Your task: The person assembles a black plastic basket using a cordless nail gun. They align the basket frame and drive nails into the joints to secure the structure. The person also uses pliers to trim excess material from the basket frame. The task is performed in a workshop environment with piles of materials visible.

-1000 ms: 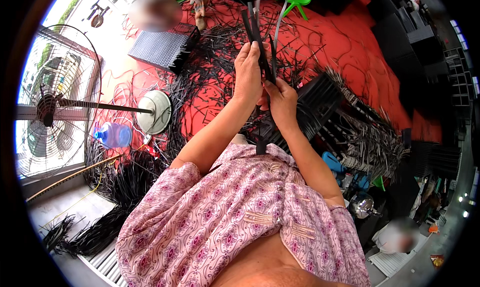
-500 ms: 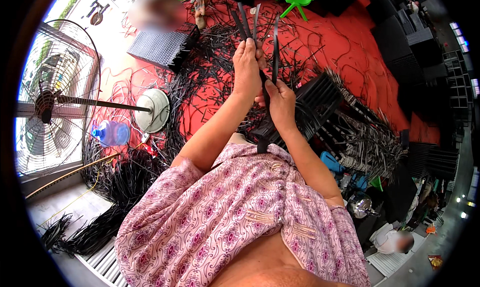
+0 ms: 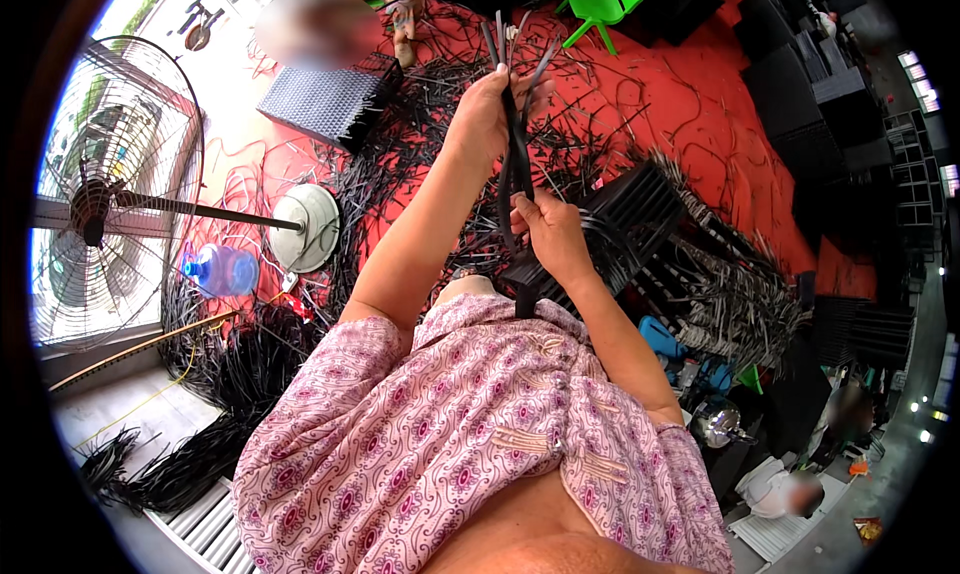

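A few long, flat black strips [image 3: 516, 159] stand upright in front of me, crossing one another, with their loose grey-looking ends fanned out at the top. My left hand [image 3: 488, 114] has them between its thumb and fingers near the upper part; its fingertips behind the strips are smeared by motion. Lower down, my right hand [image 3: 552, 232] pinches the strips between thumb and bent fingers. Just beyond my right hand lies a black slatted, woven piece [image 3: 640, 214] with many loose strip ends.
Cut black strips litter the red floor covering [image 3: 690, 104]. A standing fan [image 3: 290, 224] and a blue water jug [image 3: 225, 271] are at left. A grey woven box [image 3: 315, 104] stands far left by another person's foot [image 3: 404, 49]. A green chair [image 3: 603, 12] is farther back.
My left hand has moved slightly up and left, its fingers loosening outward. My right hand has moved lower. The strips have drawn closer together and now cross.
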The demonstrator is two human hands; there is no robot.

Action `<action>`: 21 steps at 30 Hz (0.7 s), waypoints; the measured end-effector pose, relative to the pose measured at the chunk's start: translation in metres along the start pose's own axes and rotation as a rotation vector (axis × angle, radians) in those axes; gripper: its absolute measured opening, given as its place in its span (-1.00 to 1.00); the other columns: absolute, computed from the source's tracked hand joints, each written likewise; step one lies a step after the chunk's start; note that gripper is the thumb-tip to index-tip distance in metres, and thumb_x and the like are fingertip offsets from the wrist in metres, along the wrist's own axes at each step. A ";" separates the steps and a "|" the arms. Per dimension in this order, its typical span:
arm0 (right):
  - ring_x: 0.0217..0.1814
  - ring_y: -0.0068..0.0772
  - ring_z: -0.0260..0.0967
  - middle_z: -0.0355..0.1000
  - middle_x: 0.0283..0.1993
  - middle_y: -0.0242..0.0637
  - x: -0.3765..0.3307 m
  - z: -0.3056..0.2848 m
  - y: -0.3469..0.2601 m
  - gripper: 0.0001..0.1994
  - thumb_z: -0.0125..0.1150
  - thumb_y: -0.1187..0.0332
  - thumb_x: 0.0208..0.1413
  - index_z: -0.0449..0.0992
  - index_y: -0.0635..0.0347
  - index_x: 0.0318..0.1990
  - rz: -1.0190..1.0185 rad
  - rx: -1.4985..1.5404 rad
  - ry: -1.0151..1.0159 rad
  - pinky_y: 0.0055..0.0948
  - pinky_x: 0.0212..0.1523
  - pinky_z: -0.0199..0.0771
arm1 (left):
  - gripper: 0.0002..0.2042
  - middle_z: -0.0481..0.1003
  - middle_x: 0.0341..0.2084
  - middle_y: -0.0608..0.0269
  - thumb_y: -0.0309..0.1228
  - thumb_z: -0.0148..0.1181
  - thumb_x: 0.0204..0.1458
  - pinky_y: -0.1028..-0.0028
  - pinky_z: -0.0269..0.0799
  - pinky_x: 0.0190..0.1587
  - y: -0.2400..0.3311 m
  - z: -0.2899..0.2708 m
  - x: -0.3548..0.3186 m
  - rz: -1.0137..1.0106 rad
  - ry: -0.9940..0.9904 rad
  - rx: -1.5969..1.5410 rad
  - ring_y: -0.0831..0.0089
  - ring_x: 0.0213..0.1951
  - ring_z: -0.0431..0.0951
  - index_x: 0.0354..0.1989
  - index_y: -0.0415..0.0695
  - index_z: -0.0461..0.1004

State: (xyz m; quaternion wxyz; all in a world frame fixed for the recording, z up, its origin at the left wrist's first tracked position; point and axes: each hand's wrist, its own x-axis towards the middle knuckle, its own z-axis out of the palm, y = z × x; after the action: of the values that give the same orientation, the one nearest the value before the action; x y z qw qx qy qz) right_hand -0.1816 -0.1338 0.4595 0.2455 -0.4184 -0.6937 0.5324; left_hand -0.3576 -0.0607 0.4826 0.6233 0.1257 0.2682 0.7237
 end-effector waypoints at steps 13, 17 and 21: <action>-0.23 -0.68 0.39 0.53 -0.29 -0.43 0.017 -0.009 0.024 -0.67 0.08 0.16 0.24 0.57 0.28 -0.13 0.011 0.248 0.232 -0.63 -0.17 0.30 | -0.82 0.26 -0.62 0.42 -0.31 -0.09 0.29 0.64 0.02 -0.59 0.008 0.005 -0.005 0.105 -0.209 0.087 0.68 -0.68 0.10 -0.28 -0.15 0.33; -0.37 -0.59 0.45 0.53 -0.38 -0.38 0.028 -0.015 0.003 -0.68 0.02 0.20 0.25 0.57 0.28 -0.23 0.157 0.540 0.213 -0.56 -0.33 0.40 | -0.80 0.18 -0.63 0.46 -0.29 -0.08 0.29 0.62 0.01 -0.58 -0.013 0.003 -0.027 0.067 -0.219 0.371 0.67 -0.66 0.09 -0.22 -0.17 0.34; -0.43 -0.58 0.43 0.51 -0.42 -0.38 0.030 -0.015 0.009 -0.72 -0.03 0.24 0.25 0.55 0.24 -0.26 0.211 0.520 0.198 -0.57 -0.41 0.37 | -0.78 0.17 -0.59 0.46 -0.28 -0.07 0.30 0.61 0.01 -0.57 -0.035 0.001 -0.033 -0.044 -0.209 0.358 0.66 -0.63 0.06 -0.17 -0.19 0.36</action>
State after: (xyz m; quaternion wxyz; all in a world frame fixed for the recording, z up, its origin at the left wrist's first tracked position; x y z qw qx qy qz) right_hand -0.1830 -0.0999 0.4527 0.3543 -0.4613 -0.4594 0.6712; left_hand -0.3213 -0.0895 0.4690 0.6311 0.3028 0.3290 0.6338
